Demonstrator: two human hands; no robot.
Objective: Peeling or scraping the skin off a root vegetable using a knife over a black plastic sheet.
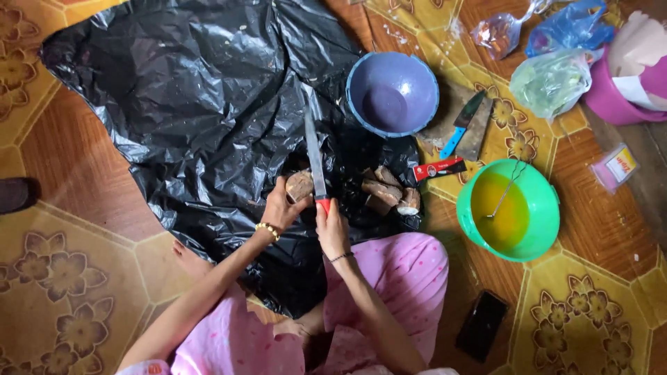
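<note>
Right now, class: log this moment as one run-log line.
left hand: holds brown chunk | right hand: grips knife | surface: black plastic sheet

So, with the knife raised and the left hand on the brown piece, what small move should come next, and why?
Probably bring the knife down onto the brown piece. The right hand grips its red handle, with the blade pointing away over the black plastic sheet, and the left hand steadies the piece beside the blade. Fingers should stay clear.
</note>
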